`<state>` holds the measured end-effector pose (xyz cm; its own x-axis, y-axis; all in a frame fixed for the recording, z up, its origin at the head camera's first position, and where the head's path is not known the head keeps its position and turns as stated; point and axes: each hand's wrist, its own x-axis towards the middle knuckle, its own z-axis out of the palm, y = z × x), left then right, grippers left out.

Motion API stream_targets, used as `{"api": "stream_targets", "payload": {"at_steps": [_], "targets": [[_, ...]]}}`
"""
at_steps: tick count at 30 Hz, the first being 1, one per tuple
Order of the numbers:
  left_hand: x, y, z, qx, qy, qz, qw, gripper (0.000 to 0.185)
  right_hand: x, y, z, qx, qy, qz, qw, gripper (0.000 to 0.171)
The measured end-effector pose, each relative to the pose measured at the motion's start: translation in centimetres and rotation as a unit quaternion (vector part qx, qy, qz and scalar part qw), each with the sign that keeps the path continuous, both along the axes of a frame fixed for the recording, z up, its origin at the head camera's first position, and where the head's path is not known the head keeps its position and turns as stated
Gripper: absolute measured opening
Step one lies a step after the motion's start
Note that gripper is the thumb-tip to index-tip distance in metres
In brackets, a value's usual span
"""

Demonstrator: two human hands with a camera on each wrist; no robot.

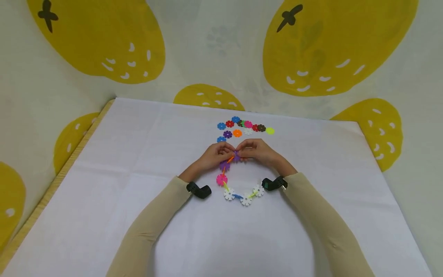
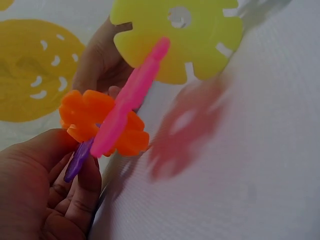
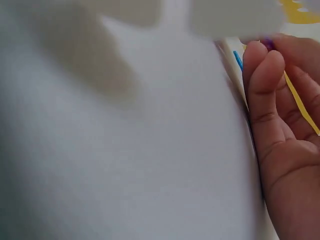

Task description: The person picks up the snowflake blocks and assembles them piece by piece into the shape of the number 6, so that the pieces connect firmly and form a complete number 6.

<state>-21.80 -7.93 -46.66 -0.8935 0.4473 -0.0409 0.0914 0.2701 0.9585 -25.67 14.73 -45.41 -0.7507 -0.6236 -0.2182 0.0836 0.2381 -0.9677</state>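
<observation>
A chain of interlocked plastic snowflake discs (image 1: 238, 188) curves across the white table (image 1: 104, 192), with white, blue, pink, purple and orange pieces. Both hands meet at its upper end. My left hand (image 1: 217, 153) pinches the discs there; the left wrist view shows an orange disc (image 2: 100, 122) crossed by a pink one (image 2: 131, 97), a purple piece (image 2: 77, 161) at my fingers and a yellow disc (image 2: 175, 35) above. My right hand (image 1: 253, 151) pinches the same end, fingers curled on a purple piece (image 3: 267, 44) in the right wrist view.
Several loose discs (image 1: 242, 129) in blue, red, purple, orange, pink, white and yellow-green lie just beyond the hands. A wooden edge (image 1: 52, 184) runs along the table's left side. A cloth backdrop (image 1: 221, 50) with yellow fruit prints hangs behind.
</observation>
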Motion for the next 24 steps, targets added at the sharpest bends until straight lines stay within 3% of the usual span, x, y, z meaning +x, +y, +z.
{"api": "stream_targets", "payload": {"at_steps": [5, 18, 24], "targets": [[0.0, 0.0, 0.0, -0.007, 0.001, -0.008, 0.9999, 0.023, -1.0, 0.3, 0.4, 0.024, 0.025, -0.002, 0.999, 0.023], [-0.5, -0.2, -0.5, 0.0, 0.014, -0.033, 0.9994, 0.022, -3.4, 0.0, 0.5, 0.087, 0.071, -0.075, 0.991, 0.03], [-0.3, -0.2, -0.2, -0.01, 0.011, -0.033, 0.9993, 0.024, -4.2, -0.8, 0.6, 0.121, 0.084, -0.093, 0.985, 0.032]]}}
